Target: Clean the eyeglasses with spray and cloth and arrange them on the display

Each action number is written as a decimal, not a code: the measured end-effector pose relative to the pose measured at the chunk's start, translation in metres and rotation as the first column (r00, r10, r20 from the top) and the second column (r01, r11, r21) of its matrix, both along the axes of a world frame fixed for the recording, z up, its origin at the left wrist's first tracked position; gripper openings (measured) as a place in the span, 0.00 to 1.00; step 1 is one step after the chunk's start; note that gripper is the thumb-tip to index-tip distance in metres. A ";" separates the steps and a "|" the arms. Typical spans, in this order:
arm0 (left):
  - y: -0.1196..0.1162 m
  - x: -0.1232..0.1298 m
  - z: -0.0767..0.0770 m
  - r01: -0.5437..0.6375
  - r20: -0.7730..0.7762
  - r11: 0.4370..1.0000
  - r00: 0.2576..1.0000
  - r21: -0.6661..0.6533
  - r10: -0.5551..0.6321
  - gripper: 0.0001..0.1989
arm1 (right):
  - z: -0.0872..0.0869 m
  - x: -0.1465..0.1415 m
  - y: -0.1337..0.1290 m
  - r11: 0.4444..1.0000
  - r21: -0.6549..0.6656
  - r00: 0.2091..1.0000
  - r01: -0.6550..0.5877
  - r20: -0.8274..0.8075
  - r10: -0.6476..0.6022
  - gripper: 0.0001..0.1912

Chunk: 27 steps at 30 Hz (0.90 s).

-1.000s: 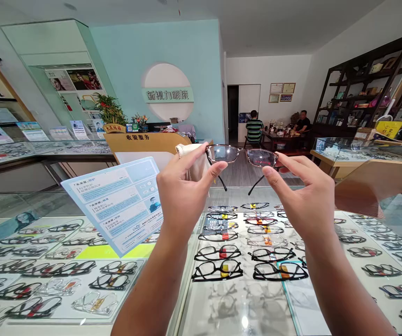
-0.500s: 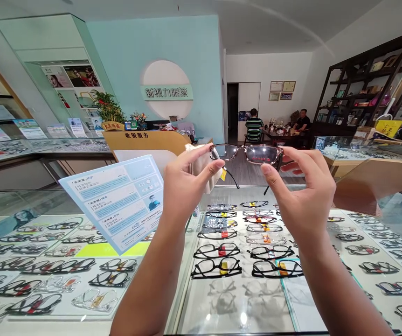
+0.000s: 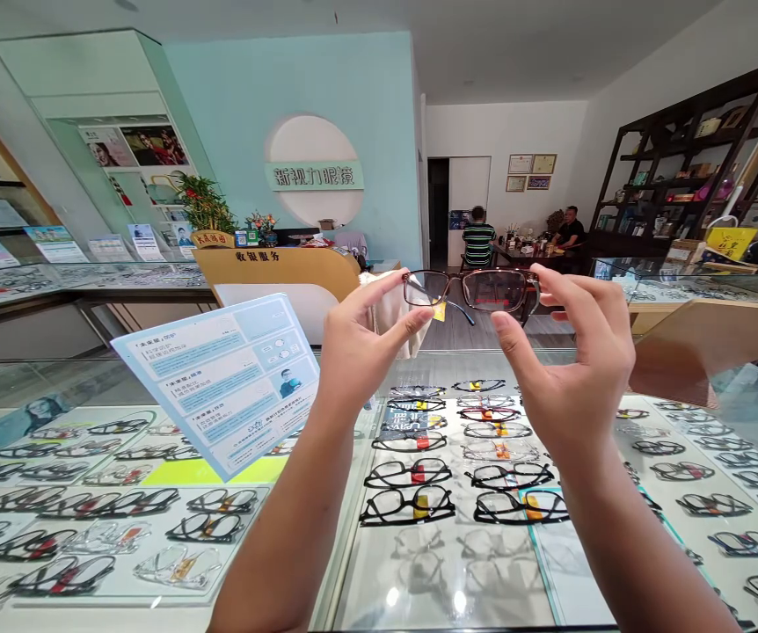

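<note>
A pair of dark-rimmed eyeglasses [image 3: 456, 287] is held up in front of me, above the glass display counter. My left hand [image 3: 369, 338] pinches the left rim between thumb and forefinger. At the other end, my right hand [image 3: 570, 338] grips the corner by the hinge, its thumb just under the right lens. Red lettering shows on the right lens. A yellow tag [image 3: 439, 310] and one temple arm hang behind the frame. Part of a cream cloth or bag [image 3: 389, 321] appears behind my left hand, partly hidden.
Rows of eyeglasses [image 3: 409, 504] lie under the counter glass [image 3: 379, 598]. A blue printed leaflet [image 3: 221, 387] stands on the left. Farther back are a cash desk [image 3: 273, 272], two people [image 3: 479, 237] near a dark table, and a shelf unit [image 3: 688, 158] at right.
The eyeglasses have tilted, and the temple arm hanging behind them sits higher and farther right. The left hand has shifted slightly right. Glare on the lenses has lessened.
</note>
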State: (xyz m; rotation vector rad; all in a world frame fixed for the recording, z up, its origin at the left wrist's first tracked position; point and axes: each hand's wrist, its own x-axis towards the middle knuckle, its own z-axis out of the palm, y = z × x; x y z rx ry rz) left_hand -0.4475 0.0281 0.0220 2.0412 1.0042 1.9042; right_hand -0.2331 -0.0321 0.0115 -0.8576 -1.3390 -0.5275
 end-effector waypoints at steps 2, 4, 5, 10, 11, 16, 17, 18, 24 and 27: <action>0.000 0.002 -0.001 -0.009 -0.004 1.000 1.000 -0.012 0.009 0.31 | -0.001 -0.001 0.000 0.999 0.039 0.999 0.028 0.028 -0.029 0.22; 0.000 0.006 -0.003 -0.022 0.005 1.000 1.000 -0.020 0.022 0.32 | -0.002 -0.002 0.002 0.994 0.089 0.996 0.062 0.064 -0.067 0.23; 0.000 0.007 -0.003 -0.027 0.014 0.999 1.000 -0.020 0.027 0.32 | -0.003 -0.003 0.003 0.990 0.113 0.993 0.082 0.079 -0.091 0.24; 0.004 0.012 -0.006 -0.027 0.061 1.000 0.998 0.011 0.026 0.34 | -0.006 -0.005 0.007 0.973 0.197 0.982 0.119 0.118 -0.145 0.27; 0.004 0.012 -0.006 -0.028 0.068 0.999 0.997 0.019 0.026 0.34 | -0.007 -0.006 0.007 0.972 0.206 0.983 0.112 0.122 -0.139 0.27; 0.003 0.017 -0.006 -0.101 0.116 0.989 0.989 0.108 0.089 0.33 | -0.008 -0.009 0.007 0.986 0.140 0.991 0.089 0.089 -0.102 0.26; 0.002 0.018 -0.007 -0.125 0.132 0.982 0.985 0.142 0.107 0.33 | -0.008 -0.010 0.007 0.992 0.100 0.994 0.073 0.071 -0.080 0.26; 0.002 0.020 -0.007 -0.151 0.146 0.972 0.981 0.180 0.126 0.32 | -0.008 -0.010 0.007 0.997 0.059 0.997 0.049 0.051 -0.052 0.26; 0.002 0.026 -0.014 -0.319 0.184 0.884 0.945 0.342 0.270 0.33 | -0.006 -0.008 0.011 0.981 -0.085 0.982 -0.176 -0.091 0.169 0.25; 0.002 0.026 -0.015 -0.363 0.198 0.857 0.930 0.364 0.310 0.35 | -0.004 -0.006 0.013 0.951 -0.121 0.948 -0.285 -0.186 0.260 0.21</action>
